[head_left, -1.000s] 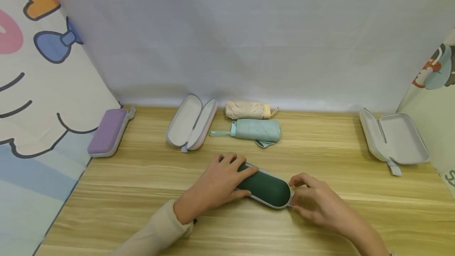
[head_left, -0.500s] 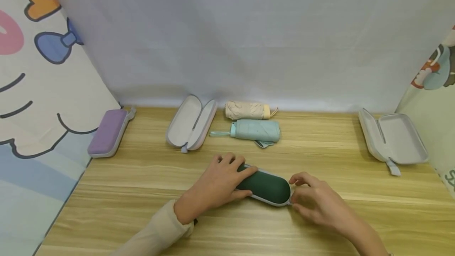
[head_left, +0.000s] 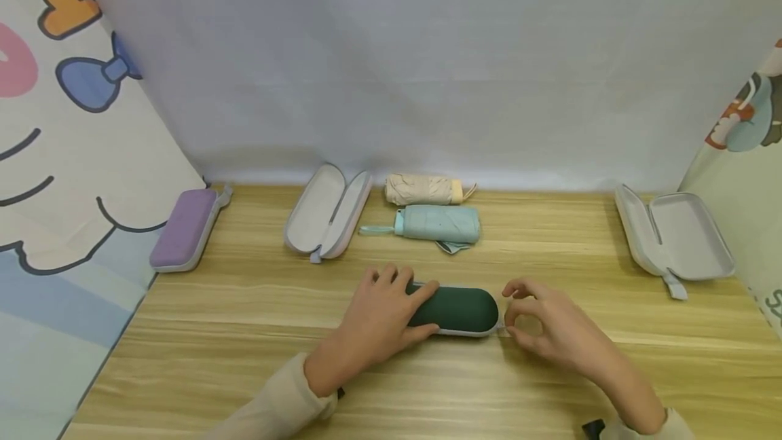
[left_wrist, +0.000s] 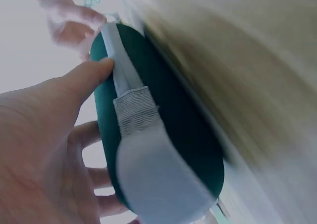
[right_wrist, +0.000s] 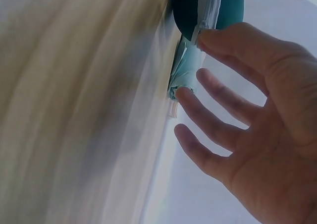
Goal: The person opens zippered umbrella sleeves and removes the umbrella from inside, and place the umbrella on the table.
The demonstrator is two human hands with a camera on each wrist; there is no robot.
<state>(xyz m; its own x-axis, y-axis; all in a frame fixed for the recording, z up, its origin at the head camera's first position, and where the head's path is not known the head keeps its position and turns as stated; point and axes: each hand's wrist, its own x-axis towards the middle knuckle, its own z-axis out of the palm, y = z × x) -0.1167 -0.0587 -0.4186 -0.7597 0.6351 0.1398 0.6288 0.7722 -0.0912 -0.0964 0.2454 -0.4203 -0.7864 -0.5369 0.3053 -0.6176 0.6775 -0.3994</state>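
Wood-grain worktop (head_left: 464, 392) carries a green zip case (head_left: 464, 309) at centre, the left hand (head_left: 380, 318) gripping it with half-curled fingers, the right hand (head_left: 552, 323) pinching its zipper pull (head_left: 501, 326) between thumb and forefinger. Farther back lie 2 folded umbrellas (head_left: 441, 223), teal before beige, between 2 open cases (head_left: 313, 216).

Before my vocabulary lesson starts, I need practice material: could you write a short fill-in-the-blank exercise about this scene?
1. The left hand holds a case coloured dark ____.
2. Beyond it, on the table, lie ____ folded umbrellas.
3. Unlike the closed purple case, the far-right case is ____.

Missing words: green; two; open.
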